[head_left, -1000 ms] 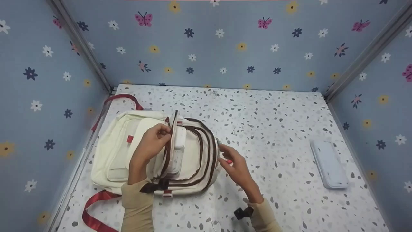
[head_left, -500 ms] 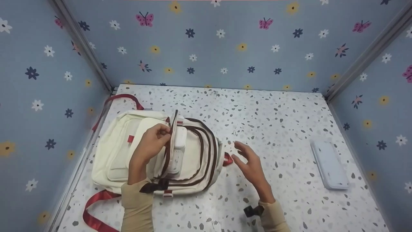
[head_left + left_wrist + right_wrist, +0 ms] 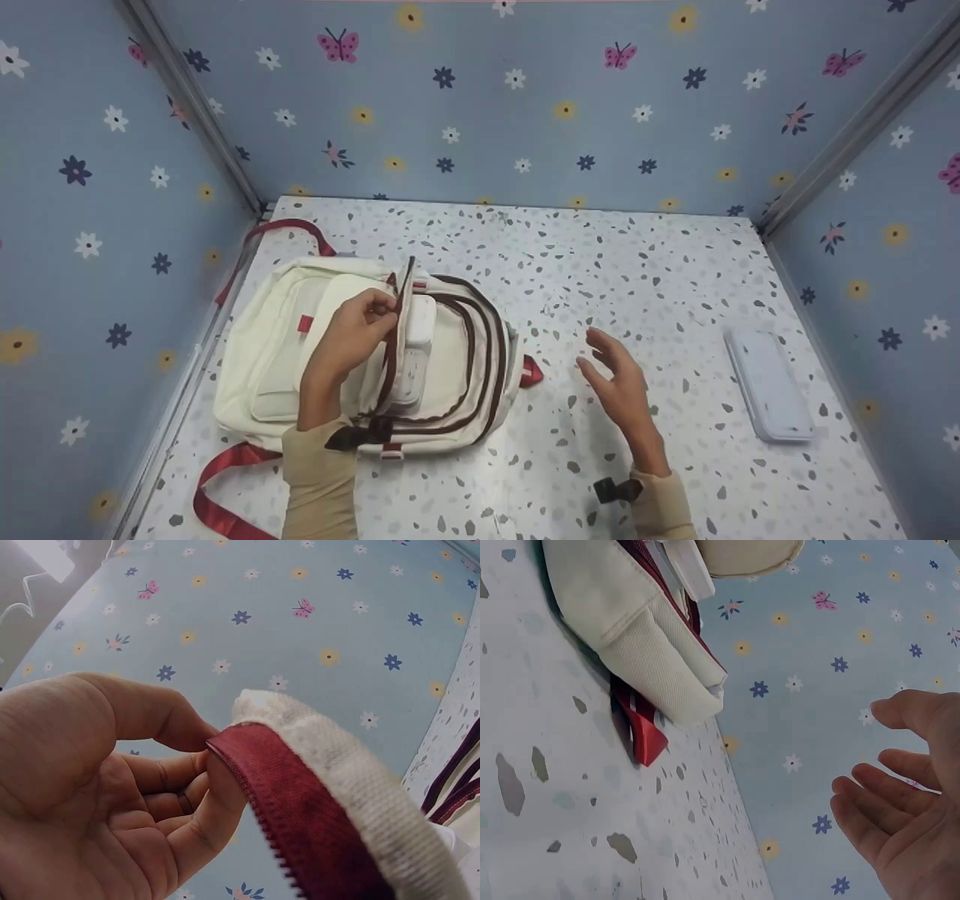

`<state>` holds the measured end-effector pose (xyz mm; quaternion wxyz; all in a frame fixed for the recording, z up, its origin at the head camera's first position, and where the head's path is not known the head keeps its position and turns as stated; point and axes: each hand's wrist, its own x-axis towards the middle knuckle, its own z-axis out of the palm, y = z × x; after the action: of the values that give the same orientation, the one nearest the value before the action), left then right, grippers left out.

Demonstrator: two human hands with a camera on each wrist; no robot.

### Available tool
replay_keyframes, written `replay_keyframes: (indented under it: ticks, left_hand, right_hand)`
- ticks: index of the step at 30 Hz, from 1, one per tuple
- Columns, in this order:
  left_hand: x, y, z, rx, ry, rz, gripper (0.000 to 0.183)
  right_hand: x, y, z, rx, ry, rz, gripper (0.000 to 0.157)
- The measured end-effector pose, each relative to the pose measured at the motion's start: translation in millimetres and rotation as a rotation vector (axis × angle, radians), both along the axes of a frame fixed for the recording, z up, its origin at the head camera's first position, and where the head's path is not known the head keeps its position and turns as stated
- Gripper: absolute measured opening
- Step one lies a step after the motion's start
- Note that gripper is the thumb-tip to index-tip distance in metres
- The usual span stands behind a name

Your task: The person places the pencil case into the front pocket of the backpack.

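A cream backpack (image 3: 259, 337) with dark red zips lies on the left of the speckled table. My left hand (image 3: 349, 334) pinches the zipped edge of its raised front flap; in the left wrist view, thumb and forefinger grip the dark red zip tape (image 3: 292, 802). Behind the flap, two white box-like things (image 3: 420, 319) show in the unzipped pocket, partly hidden by it. My right hand (image 3: 619, 382) is in the air right of the backpack, holding nothing, its fingers loosely bent. Between that hand and the bag is a red loop (image 3: 531, 371).
A pale blue-white flat case (image 3: 769, 384) lies on the right side of the speckled table (image 3: 600, 262). Red straps (image 3: 217, 495) trail from the backpack at the left. Flower-patterned walls (image 3: 510, 105) enclose the table at the back and both sides.
My right hand has drawn away from the backpack's right end and moved rightward, uncovering the red loop. The left hand keeps its grip on the flap without moving.
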<state>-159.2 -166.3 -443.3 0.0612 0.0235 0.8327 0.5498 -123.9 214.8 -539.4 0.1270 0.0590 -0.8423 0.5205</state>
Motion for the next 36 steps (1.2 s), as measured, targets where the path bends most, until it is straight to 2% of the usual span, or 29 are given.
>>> replay_keyframes:
  ticks: [11,18,21,28,33,36]
  left_hand:
    - [0.1,0.8,0.1,-0.009,0.001,-0.005,0.02]
    - [0.7,1.6,2.0,0.008,0.01,0.0,0.019]
    - [0.8,1.4,2.0,0.004,0.005,0.003,0.019]
    - [2.7,1.2,4.8,-0.002,0.005,0.001,0.019]
    - [8.6,5.3,19.6,0.001,0.001,0.0,0.018]
    - [9.3,6.6,21.3,0.009,-0.004,0.006,0.018]
  right_hand:
    - [7.6,45.1,-2.1,0.013,-0.031,-0.127,0.051]
    - [20.2,60.7,25.3,0.018,-0.079,-0.221,0.052]
    - [22.2,70.2,28.8,0.01,-0.093,-0.259,0.052]
    - [16.7,116.9,-13.6,0.011,-0.123,-0.352,0.056]
    - [21.5,134.1,-18.0,-0.014,-0.183,-0.4,0.058]
    - [26.0,142.6,-18.3,-0.009,-0.234,-0.437,0.062]
